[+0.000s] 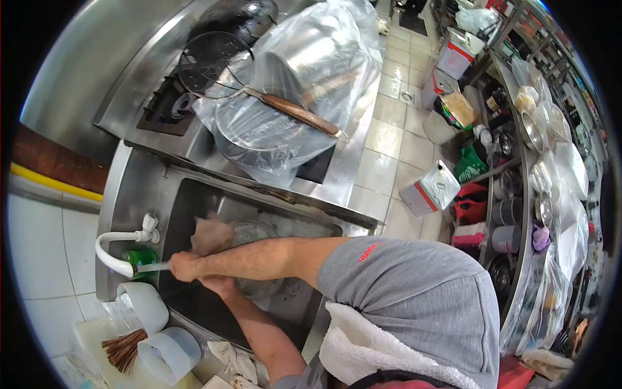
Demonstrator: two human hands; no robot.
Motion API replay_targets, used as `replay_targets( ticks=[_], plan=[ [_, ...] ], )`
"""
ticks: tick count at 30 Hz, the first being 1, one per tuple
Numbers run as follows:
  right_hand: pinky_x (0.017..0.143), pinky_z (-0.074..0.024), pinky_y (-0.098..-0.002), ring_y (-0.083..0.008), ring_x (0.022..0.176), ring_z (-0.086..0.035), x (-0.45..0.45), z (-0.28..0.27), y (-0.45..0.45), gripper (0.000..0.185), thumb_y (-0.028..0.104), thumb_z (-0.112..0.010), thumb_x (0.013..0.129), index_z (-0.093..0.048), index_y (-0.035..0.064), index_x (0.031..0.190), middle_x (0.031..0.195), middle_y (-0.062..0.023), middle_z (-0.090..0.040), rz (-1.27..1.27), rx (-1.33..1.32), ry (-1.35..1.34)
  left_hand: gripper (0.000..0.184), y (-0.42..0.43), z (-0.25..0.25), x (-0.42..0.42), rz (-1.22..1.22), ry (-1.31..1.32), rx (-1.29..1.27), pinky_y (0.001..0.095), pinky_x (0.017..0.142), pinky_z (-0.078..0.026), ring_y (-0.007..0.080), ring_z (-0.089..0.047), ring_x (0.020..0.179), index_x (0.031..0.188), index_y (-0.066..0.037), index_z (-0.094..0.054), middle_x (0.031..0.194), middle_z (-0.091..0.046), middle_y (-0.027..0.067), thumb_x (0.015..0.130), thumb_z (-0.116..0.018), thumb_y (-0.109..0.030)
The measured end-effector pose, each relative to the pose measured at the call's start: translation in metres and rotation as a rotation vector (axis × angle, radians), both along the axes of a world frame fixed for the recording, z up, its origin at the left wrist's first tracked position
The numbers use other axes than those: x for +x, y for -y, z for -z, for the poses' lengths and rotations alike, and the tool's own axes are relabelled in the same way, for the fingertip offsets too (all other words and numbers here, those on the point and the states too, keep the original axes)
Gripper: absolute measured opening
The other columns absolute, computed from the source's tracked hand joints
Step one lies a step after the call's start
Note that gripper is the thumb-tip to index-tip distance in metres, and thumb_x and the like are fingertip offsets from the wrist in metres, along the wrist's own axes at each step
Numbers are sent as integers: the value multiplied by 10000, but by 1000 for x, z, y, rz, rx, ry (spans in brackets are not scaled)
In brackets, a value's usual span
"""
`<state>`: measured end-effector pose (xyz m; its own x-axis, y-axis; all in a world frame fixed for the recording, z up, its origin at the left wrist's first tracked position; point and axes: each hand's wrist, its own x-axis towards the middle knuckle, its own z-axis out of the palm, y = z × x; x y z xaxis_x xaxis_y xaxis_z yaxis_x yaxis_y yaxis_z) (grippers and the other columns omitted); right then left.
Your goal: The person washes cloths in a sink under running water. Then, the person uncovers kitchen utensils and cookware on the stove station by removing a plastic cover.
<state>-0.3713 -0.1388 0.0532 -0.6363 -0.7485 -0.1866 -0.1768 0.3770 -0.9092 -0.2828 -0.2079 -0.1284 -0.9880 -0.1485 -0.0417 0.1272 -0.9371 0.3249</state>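
Note:
My right hand (pixel 183 266) is closed over the sink (pixel 188 301), at the end of a pale, clear streak that runs to the spout of the white tap (pixel 116 262). Whether that streak is water or a tube is unclear. My left hand (pixel 217 283) is mostly hidden under my right forearm. Just beyond the forearm, a blurred pinkish shape (pixel 212 236) shows, too smeared to identify. A round, clear-looking vessel (pixel 259 288) lies in the basin, partly behind my right forearm. Beside the tap stands a green container (pixel 137 260).
Beyond the sink, a counter holds a wood-handled strainer (pixel 295 113) on plastic-covered cookware (pixel 324 48). White containers (pixel 170 355) and a bristle brush (pixel 123 350) sit lower left. At right are metal tins (pixel 431 188) on the tiled floor and crowded shelves (pixel 518 259).

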Motion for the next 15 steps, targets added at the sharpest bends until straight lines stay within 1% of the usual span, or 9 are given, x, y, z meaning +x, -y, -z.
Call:
replay_targets(
  ticks=[2, 3, 5, 8, 10, 11, 12, 14, 15],
  plan=[
    [504, -494, -368, -288, 542, -616, 9, 7, 14, 114, 25, -588, 655, -633, 24, 759, 597, -147, -611, -38, -263, 434, 502, -14, 2, -8, -123, 20, 80, 375, 875, -428, 217, -549, 1022, 1099, -81, -530, 1083, -575, 103, 848, -506, -514],
    [504, -494, -368, -288, 542, -616, 10, 2, 8, 114, 25, -588, 655, -633, 24, 759, 597, -147, -611, -15, -264, 456, 494, -16, 0, -9, -161, 38, 78, 375, 866, -435, 220, -554, 1009, 1096, -72, -531, 1074, -576, 107, 849, -507, -501],
    [650, -520, -398, -284, 718, -647, 5, -16, -5, 141, 43, -608, 659, -652, 54, 792, 766, -138, -653, -98, -368, 273, 480, -11, -15, -15, -225, 53, 55, 377, 848, -447, 226, -563, 982, 1088, -56, -533, 1057, -578, 114, 853, -510, -473],
    [598, -506, -370, -258, 752, -642, -23, 11, 1, 200, 31, -653, 627, -630, 45, 825, 824, -152, -653, 204, -371, 87, 458, 13, -44, -28, -311, 44, -77, 379, 820, -467, 234, -577, 941, 1078, -31, -536, 1030, -581, 125, 859, -514, -432],
    [723, -490, -389, -286, 972, -587, -35, 28, -8, 277, 164, -677, 699, -611, 57, 945, 1071, -162, -599, 512, -229, 161, 443, 21, -67, -36, -515, 218, -369, 380, 802, -479, 239, -586, 914, 1070, -14, -538, 1012, -583, 132, 863, -517, -405],
    [723, -490, -389, -286, 972, -587, -37, 38, -9, 277, 164, -677, 699, -611, 57, 945, 1071, -162, -599, 511, -230, 161, 546, 12, -93, -39, -630, 624, -673, 377, 843, -466, 247, -565, 984, 1138, 39, -510, 1130, -546, 171, 842, -557, -417],
    [739, -478, -391, -285, 1000, -564, -38, 49, -9, 298, 234, -647, 744, -600, 54, 977, 1118, -156, -570, 576, -209, 389, 546, 0, -110, -43, -635, 623, -675, 377, 843, -466, 247, -565, 984, 1138, 39, -510, 1130, -546, 171, 842, -557, -417],
    [747, -467, -396, -270, 991, -548, -35, 55, -17, 360, 346, -578, 817, -589, 44, 1012, 1137, -135, -551, 571, -323, 855, 443, -23, -135, -51, -636, 767, -1075, 357, 766, -492, 231, -597, 863, 1050, 50, -557, 1030, -592, 153, 815, -628, -318],
    [737, -468, -400, -256, 954, -554, -33, 58, -23, 394, 388, -539, 845, -589, 37, 1015, 1110, -121, -561, 492, -450, 1086, 453, -29, -133, -54, -649, 567, -1097, 345, 701, -497, 236, -601, 801, 1028, 51, -554, 973, -601, 159, 777, -693, -299]
  ],
)
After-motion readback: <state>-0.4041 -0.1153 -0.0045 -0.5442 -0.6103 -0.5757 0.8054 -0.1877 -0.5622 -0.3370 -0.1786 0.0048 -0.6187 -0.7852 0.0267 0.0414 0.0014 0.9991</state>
